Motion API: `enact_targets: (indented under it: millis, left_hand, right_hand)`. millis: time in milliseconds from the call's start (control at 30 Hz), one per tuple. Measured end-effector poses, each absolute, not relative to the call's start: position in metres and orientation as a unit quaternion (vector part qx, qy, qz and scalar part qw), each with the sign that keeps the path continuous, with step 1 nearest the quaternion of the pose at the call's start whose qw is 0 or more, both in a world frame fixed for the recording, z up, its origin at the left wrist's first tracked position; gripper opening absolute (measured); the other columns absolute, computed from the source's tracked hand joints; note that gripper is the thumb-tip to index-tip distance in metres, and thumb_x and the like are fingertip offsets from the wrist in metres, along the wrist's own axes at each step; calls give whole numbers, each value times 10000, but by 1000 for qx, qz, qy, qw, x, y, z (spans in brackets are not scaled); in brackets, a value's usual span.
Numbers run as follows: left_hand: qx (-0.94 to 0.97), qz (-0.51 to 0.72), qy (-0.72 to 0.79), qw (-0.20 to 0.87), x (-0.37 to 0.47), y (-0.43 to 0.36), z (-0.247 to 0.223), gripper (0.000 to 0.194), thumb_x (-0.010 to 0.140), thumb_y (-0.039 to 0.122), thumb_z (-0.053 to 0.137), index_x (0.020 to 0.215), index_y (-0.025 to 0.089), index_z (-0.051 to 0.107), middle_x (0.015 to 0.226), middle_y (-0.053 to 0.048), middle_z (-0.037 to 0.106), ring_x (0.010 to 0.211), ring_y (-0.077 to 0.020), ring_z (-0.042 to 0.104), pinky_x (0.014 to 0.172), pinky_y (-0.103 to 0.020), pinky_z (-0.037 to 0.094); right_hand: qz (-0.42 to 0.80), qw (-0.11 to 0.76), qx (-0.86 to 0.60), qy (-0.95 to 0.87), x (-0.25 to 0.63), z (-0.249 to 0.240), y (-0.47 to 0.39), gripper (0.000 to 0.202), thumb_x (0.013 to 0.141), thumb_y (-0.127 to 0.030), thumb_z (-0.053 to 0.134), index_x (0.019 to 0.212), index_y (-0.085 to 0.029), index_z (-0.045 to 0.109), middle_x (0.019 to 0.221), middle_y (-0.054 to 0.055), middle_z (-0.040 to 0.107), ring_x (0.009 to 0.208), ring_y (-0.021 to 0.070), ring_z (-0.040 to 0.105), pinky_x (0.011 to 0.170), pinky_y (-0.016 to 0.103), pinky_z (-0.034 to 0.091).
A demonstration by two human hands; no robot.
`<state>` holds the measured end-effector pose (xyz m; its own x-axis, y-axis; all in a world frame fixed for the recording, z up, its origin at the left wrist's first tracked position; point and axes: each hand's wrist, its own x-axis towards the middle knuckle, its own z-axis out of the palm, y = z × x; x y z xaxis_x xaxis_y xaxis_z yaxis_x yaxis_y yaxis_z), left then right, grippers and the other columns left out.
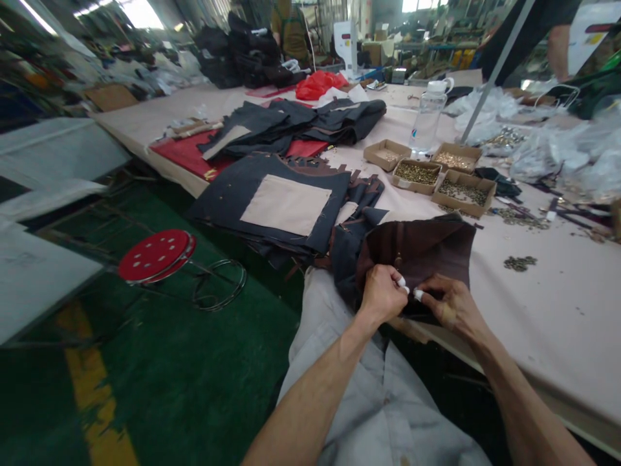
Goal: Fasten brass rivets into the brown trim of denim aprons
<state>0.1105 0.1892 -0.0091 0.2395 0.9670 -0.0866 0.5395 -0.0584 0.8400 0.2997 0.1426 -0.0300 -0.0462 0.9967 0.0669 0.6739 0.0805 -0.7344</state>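
Note:
A dark brown piece (436,249), joined to dark blue fabric, lies at the table's front edge. My left hand (384,294) is closed over its lower left part, with white coverings on fingertips. Close by on the right, my right hand (449,301) has its thumb and fingers bent together at the brown piece's lower edge; its thumb tip is white too. Whatever is pinched between the fingers of either hand is too small to make out. Just above my left hand a small metal fitting (398,260) shows on a brown strap.
Small boxes of metal parts (416,176) stand beyond the brown piece, beside a clear bottle (427,120). Stacked dark blue panels (286,200) lie to the left. A red stool (154,255) is on the green floor. Other people stand at the back.

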Motion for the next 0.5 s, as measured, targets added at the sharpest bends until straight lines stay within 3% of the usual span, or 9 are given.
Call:
enact_targets:
  millis: [233,500]
  left_hand:
    - [687,215,588,368,118,200,5,118,594,109,678,686,153,737,691,-73,719,691,-209,694,627,-264,501]
    - [708,122,603,348,127,220,12,253,540,62,662,758,125,773,762,-143,741,781,-263,720,645,-263,534]
  right_hand:
    - [310,255,-677,-617,295,-16,152,175,748,-330,673,782,-207,792,775,44,741,726,213,656,653,305,444]
    - [357,176,-731,-555,291,4,172,151,652,-273,677,694,-186,793,593,36,679,592,186,604,516,269,385]
